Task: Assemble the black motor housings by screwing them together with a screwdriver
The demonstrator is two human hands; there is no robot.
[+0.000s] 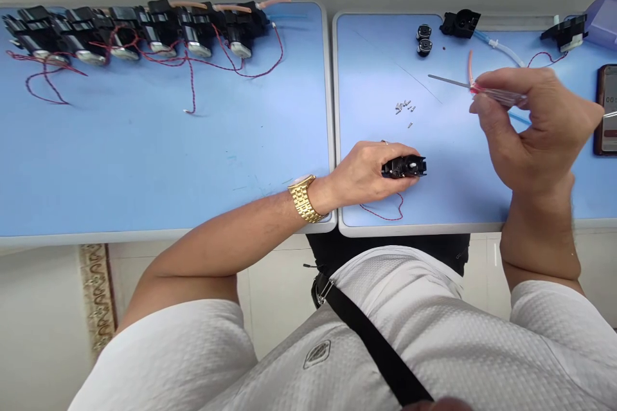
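Observation:
My left hand (pixel 364 173) is closed around a black motor unit (pixel 403 166) on the right-hand blue table, near its front edge. A red and black twisted wire (pixel 385 215) trails out below that hand. Raised over the table to the right, my right hand (pixel 535 121) pinches the clear and red handle of a screwdriver (pixel 448 80). The thin metal shaft points left, apart from the motor unit. Several small screws (pixel 403 106) lie scattered beyond my left hand.
Several black motor assemblies (pixel 159 31) with twisted wires line the left table's back edge. On the right table's far side are two small round black parts (pixel 424 40), a black housing (pixel 461 23) with tubing, and another motor assembly (pixel 565 33). A phone (pixel 606 109) lies at far right.

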